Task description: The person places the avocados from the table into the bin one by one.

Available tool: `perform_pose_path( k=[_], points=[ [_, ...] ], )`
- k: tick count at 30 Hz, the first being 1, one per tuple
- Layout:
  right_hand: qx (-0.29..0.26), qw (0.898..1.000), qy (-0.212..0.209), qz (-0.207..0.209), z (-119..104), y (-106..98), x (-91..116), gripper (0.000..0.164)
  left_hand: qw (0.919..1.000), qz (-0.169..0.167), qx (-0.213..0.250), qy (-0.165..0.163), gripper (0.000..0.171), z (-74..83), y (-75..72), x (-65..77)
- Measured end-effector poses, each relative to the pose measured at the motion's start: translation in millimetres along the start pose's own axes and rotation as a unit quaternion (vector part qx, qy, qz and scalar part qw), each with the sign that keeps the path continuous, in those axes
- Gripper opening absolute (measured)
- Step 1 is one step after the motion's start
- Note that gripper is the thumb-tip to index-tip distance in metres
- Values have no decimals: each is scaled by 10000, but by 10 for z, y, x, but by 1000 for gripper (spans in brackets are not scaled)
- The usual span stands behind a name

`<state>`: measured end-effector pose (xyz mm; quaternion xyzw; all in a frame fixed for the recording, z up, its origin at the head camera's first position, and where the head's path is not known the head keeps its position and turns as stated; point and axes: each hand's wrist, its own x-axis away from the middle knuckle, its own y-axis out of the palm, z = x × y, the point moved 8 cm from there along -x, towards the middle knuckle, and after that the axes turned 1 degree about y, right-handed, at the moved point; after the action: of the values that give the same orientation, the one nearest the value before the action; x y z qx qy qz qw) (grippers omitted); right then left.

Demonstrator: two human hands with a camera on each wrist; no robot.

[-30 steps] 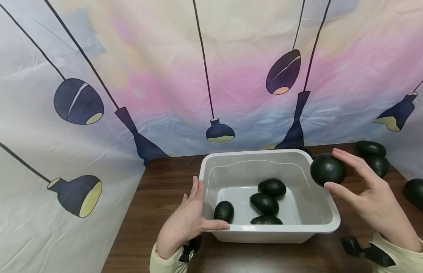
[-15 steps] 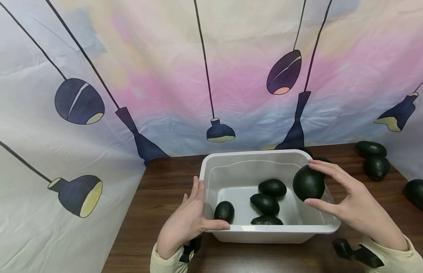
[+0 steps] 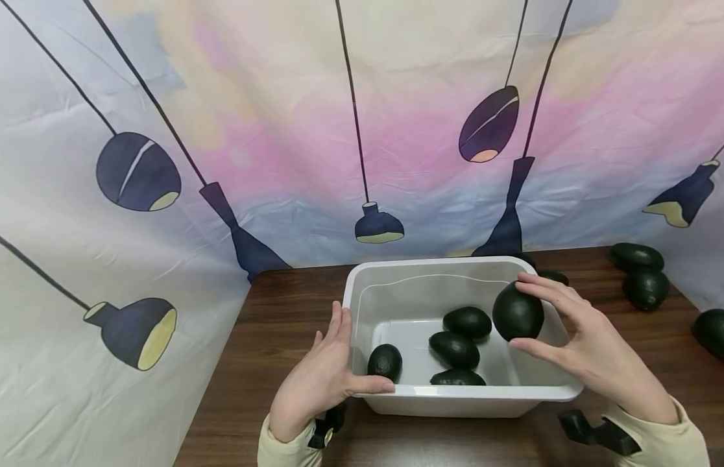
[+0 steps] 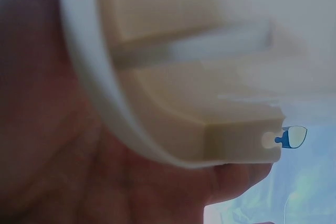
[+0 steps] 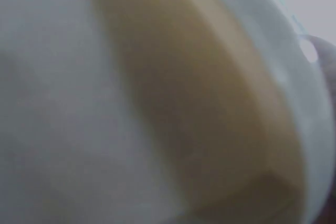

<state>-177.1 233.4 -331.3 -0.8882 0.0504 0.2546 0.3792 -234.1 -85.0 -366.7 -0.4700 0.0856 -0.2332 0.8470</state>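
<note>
A dark green avocado [image 3: 518, 311] is gripped between the thumb and fingers of my right hand [image 3: 592, 347], over the right end of a white plastic bin [image 3: 455, 392]. Several more avocados lie on the bin's floor: one alone at the left [image 3: 385, 362], the others grouped near the middle, such as the avocado [image 3: 467, 322] at the back. My left hand [image 3: 315, 376] rests against the bin's front left corner, fingers straight along the side and thumb along the front rim. Close up, the left wrist view has the bin's rim [image 4: 105, 108] against the palm; the right wrist view is blurred bin wall [image 5: 210, 87].
On the brown wooden table [image 3: 280, 324], more avocados lie right of the bin, such as the avocado [image 3: 645, 288] near the back and another avocado [image 3: 718, 334] at the right edge. One avocado [image 3: 553, 277] sits partly hidden behind my right hand. A lamp-patterned cloth [image 3: 280, 130] hangs behind.
My right hand has carried its avocado leftward and slightly down, from the bin's right rim to over its inside. The left hand and the bin stay in place.
</note>
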Motion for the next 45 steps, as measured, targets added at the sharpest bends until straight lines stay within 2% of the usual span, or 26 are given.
perform_pose_path(
  k=[8,12,17,23,29,31,34,38,45],
  points=[
    [-111,9999,-28,-41,67,66,-22,79,10000,5,21,6,132,-3,4,1],
    [81,10000,-53,3,56,79,-27,81,10000,13,2,-1,133,-4,3,-1],
    [413,9990,-30,175,26,53,-35,80,10000,11,-22,-14,134,-8,0,-6],
    [249,9991,200,273,42,9,-32,70,10000,-4,0,-31,133,-7,0,-6],
    [354,9969,179,679,82,-128,-14,65,10000,-13,4,-21,133,-4,0,-1],
    [335,9955,356,813,144,-194,3,64,10000,-12,-10,-12,133,-3,-1,-3],
    [348,9915,835,936,288,-281,46,60,10000,-24,-9,5,133,-1,1,-9],
    [557,9822,1420,1098,478,-382,101,55,10000,-46,-10,-8,134,1,4,-15],
    [553,9725,1978,1100,787,-438,128,58,9999,-61,78,-62,133,-3,10,-23]
  ],
)
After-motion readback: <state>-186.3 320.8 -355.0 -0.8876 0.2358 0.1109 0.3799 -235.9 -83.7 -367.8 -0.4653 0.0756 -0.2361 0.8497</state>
